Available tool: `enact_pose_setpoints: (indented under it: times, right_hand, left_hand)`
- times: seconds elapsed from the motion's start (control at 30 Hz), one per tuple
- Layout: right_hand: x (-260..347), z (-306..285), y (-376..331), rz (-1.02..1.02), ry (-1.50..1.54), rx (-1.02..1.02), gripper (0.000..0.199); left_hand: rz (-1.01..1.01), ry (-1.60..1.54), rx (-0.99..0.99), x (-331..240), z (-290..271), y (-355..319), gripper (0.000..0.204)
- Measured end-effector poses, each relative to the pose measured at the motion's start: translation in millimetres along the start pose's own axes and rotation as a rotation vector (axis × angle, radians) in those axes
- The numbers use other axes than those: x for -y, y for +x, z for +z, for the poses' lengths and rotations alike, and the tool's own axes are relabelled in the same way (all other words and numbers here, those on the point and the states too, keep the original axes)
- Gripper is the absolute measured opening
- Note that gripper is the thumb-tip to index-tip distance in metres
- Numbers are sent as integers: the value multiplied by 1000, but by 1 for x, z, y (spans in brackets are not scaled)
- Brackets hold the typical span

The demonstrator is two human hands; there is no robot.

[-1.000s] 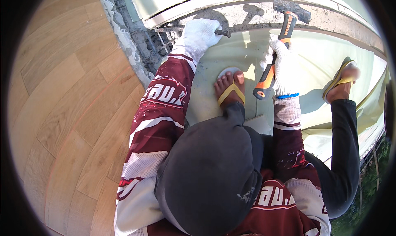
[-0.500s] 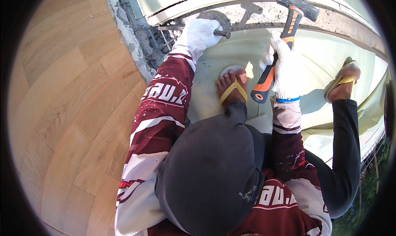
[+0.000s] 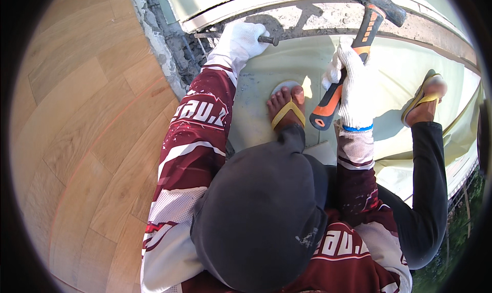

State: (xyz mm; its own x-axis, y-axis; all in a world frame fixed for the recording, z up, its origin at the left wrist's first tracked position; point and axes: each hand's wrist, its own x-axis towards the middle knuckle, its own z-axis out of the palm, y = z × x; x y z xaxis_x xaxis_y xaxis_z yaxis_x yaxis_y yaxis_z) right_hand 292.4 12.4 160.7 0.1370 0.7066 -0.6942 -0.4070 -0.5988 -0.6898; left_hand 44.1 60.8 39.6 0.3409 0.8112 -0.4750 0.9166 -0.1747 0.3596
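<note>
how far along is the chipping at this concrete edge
Done: a rough, broken patch of concrete with bare wires shows at the corner. In hand: the left hand holds a chisel against the ledge, and the right hand has the hammer raised. Left: the ledge running right looks intact.

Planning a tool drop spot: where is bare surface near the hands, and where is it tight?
Free: the wood-plank floor left of the left sleeve, and the pale green sheet between the right hand and the far sandal. Crowded: the rough concrete edge, where the left hand holds a chisel and the hammer is raised.
</note>
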Motion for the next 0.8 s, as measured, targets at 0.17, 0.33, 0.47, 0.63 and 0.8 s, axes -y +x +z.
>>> enact_pose_setpoints:
  times: [0.17, 0.33, 0.47, 0.63, 0.8]
  right_hand:
    - [2, -2, -4, -150, 147, -32, 19]
    - [-30, 23, -13, -112, 256, -57, 17]
    - [-68, 35, -10, 218, -407, 145, 23]
    - [-74, 5, -2, 26, -140, 121, 20]
    - [-71, 5, -3, -164, -141, 117, 21]
  left_hand:
    - [-28, -34, -59, 6, -7, 9, 30]
    - [-69, -80, -120, 17, 4, 21, 34]
    - [-8, -198, -241, 21, 13, 24, 30]
    - [-122, -3, -133, 15, 14, 16, 33]
    - [-167, -34, -181, 14, 13, 9, 36]
